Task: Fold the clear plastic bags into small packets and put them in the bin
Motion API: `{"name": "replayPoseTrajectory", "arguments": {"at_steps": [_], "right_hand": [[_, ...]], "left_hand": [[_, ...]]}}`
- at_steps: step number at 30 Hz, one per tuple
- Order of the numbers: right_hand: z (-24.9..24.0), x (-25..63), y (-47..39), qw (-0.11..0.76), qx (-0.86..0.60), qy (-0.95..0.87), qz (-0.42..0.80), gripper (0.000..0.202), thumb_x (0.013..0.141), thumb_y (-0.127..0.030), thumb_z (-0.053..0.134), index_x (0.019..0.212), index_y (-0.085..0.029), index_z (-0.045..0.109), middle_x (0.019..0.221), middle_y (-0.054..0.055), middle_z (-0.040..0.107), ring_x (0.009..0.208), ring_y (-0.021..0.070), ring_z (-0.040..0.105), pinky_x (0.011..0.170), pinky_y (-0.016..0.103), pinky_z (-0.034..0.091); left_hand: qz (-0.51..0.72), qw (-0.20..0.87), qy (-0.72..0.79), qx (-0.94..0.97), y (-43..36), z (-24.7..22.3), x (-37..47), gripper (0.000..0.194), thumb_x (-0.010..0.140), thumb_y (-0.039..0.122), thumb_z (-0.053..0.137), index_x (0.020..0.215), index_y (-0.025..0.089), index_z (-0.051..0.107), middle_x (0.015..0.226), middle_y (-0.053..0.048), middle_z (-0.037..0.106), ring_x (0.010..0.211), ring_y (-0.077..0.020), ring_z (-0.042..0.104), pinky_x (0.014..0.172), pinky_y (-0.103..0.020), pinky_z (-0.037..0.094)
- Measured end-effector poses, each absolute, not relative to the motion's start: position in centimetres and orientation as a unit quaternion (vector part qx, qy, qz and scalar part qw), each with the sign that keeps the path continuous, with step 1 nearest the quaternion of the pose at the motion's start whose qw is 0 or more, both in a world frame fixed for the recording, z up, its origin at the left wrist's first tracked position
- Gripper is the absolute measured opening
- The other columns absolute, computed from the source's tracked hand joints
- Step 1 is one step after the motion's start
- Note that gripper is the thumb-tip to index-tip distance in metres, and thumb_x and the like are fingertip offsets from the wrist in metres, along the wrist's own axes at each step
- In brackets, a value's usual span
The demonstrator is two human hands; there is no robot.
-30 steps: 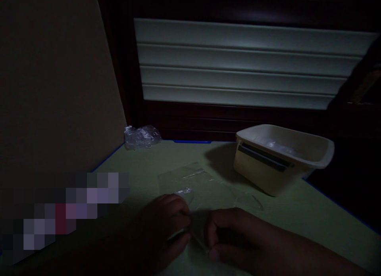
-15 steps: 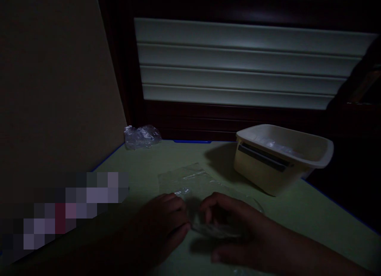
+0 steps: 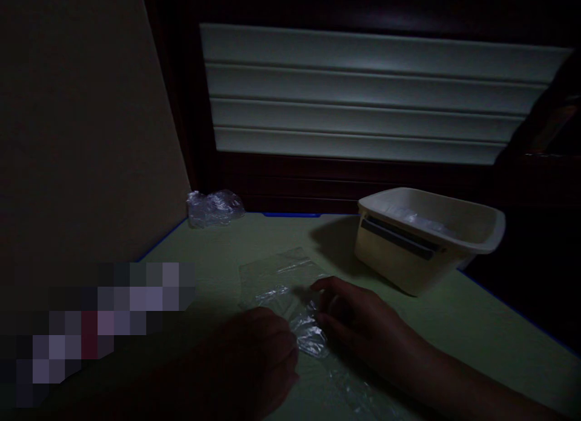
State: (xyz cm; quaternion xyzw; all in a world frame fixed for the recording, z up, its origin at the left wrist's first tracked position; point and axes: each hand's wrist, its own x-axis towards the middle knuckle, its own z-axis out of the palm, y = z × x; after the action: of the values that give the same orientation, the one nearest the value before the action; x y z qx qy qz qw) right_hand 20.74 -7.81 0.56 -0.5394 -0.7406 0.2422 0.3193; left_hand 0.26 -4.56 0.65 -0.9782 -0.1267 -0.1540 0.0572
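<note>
Thin clear plastic lies under and between my hands, and the light is dim. A flat plastic bag is spread on the green table just beyond them. Nearer, a shiny, crumpled piece of plastic sits between the two hands; whether it belongs to the flat bag I cannot tell. My left hand is closed at its left edge, fingers pressed together on the plastic. Over its right side my right hand is curved, thumb and forefinger apart. More clear plastic lies below the right wrist.
A cream plastic bin with clear plastic inside stands at the right table edge. A crumpled clear bag rests in the far left corner. The green table meets a wall on the left and a slatted panel behind.
My right hand has moved up and away from me, its thumb nearer the forefinger. My left hand has come slightly closer to me. More shiny plastic shows between them.
</note>
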Motion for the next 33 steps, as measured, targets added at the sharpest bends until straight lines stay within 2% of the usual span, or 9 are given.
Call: {"name": "replayPoseTrajectory", "arguments": {"at_steps": [9,12,15,17,19,22,26,29,33], "right_hand": [[0.1,21.2,-7.8,0.275,-0.526,-0.804,0.03,0.038,0.081,-0.007,0.049,0.116,-0.018,0.054,0.116,0.013,0.057,0.099,0.0221,0.058,0.083,0.037,0.048],[0.8,20.8,-8.3,0.235,-0.476,-0.847,0.039,0.034,0.079,-0.002,0.047,0.106,-0.018,0.06,0.107,0.01,0.063,0.097,0.0207,0.059,0.084,0.034,0.048],[1.1,20.3,-8.7,0.182,-0.47,-0.862,0.055,0.023,0.08,-0.004,0.048,0.088,-0.018,0.065,0.096,0.008,0.066,0.091,0.021,0.061,0.082,0.034,0.048],[1.1,20.1,-8.8,0.164,-0.467,-0.867,0.06,0.022,0.082,-0.006,0.047,0.086,-0.017,0.065,0.094,0.008,0.067,0.09,0.0209,0.061,0.082,0.035,0.048],[1.1,19.9,-8.8,0.168,-0.457,-0.871,0.071,0.023,0.084,-0.008,0.046,0.095,-0.018,0.064,0.098,0.008,0.066,0.092,0.0199,0.06,0.085,0.034,0.047],[1.2,19.9,-8.9,0.181,-0.436,-0.877,0.087,0.032,0.087,-0.015,0.045,0.117,-0.017,0.056,0.118,0.009,0.06,0.108,0.0197,0.055,0.094,0.033,0.043],[1.3,20.2,-9.1,0.124,-0.449,-0.88,0.093,0.043,0.089,-0.031,0.047,0.127,-0.012,0.05,0.134,0.014,0.048,0.121,0.0254,0.045,0.101,0.038,0.037],[1.5,20.7,-8.9,0.103,-0.505,-0.853,0.079,0.042,0.089,-0.034,0.046,0.122,-0.011,0.055,0.129,0.017,0.052,0.114,0.0297,0.051,0.095,0.043,0.042],[1.8,21.3,-8.4,0.107,-0.56,-0.818,0.079,0.027,0.09,-0.025,0.042,0.1,-0.015,0.065,0.106,0.013,0.064,0.092,0.0243,0.063,0.082,0.038,0.05]], "left_hand": [[-0.128,0.022,-0.147,-0.981,-4.4,0.2,0.3,0.01,0.08,0.008,0.053,0.076,0.017,0.055,0.078,0.0,0.06,0.073,-0.0161,0.054,0.068,-0.028,0.045],[-0.146,0.04,-0.152,-0.977,-4.4,0.4,0.3,0.009,0.078,0.008,0.053,0.075,0.016,0.056,0.078,-0.002,0.061,0.074,-0.0179,0.056,0.072,-0.03,0.048],[-0.209,0.053,-0.186,-0.959,-4.1,0.0,0.2,0.008,0.076,0.01,0.051,0.074,0.016,0.056,0.077,-0.004,0.061,0.078,-0.0206,0.058,0.079,-0.034,0.049],[-0.242,0.056,-0.203,-0.947,-4.0,-0.2,0.1,0.009,0.075,0.009,0.05,0.077,0.015,0.056,0.081,-0.006,0.062,0.084,-0.0226,0.058,0.082,-0.037,0.048],[-0.234,0.054,-0.207,-0.948,-4.1,-0.4,0.1,0.01,0.074,0.008,0.05,0.08,0.015,0.056,0.084,-0.007,0.062,0.083,-0.023,0.058,0.078,-0.038,0.05],[-0.164,0.037,-0.198,-0.966,-4.4,-0.2,0.2,0.012,0.072,0.007,0.053,0.081,0.015,0.057,0.081,-0.005,0.062,0.073,-0.0208,0.058,0.069,-0.035,0.053],[-0.139,0.018,-0.203,-0.969,-4.5,0.3,0.3,0.01,0.077,0.009,0.052,0.082,0.015,0.058,0.084,-0.005,0.063,0.076,-0.0194,0.059,0.07,-0.031,0.052],[-0.125,0.001,-0.209,-0.97,-4.4,0.5,0.3,0.009,0.078,0.01,0.051,0.082,0.015,0.057,0.087,-0.005,0.063,0.077,-0.0184,0.059,0.07,-0.028,0.052],[-0.117,0.0,-0.206,-0.972,-4.3,0.4,0.3,0.009,0.078,0.009,0.05,0.08,0.016,0.057,0.085,-0.004,0.062,0.074,-0.0178,0.058,0.067,-0.028,0.051]]}}
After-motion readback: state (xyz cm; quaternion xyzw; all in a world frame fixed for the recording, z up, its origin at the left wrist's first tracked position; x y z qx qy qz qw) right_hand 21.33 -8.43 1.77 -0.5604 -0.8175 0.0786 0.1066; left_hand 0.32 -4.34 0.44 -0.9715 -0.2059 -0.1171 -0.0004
